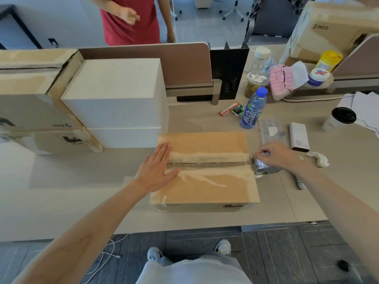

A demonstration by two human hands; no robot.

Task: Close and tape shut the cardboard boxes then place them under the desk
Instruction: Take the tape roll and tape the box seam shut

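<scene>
A brown cardboard box (207, 185) lies on the desk in front of me with its flaps folded down. Clear tape runs along the centre seam (207, 165). My left hand (156, 169) presses flat on the left end of the seam, fingers straight. At the box's right edge my right hand (272, 153) pinches a roll of clear tape (264, 168), which hangs just past the box's corner. The tape stretches from the roll across the lid.
Stacked white boxes (117, 93) and taped cardboard boxes (34, 95) stand to the left. A blue bottle (253, 109), power bank (299, 136), coffee cup (339, 119), tissue (317, 157) and clutter lie to the right. A person in red (131, 19) stands behind the divider (184, 64).
</scene>
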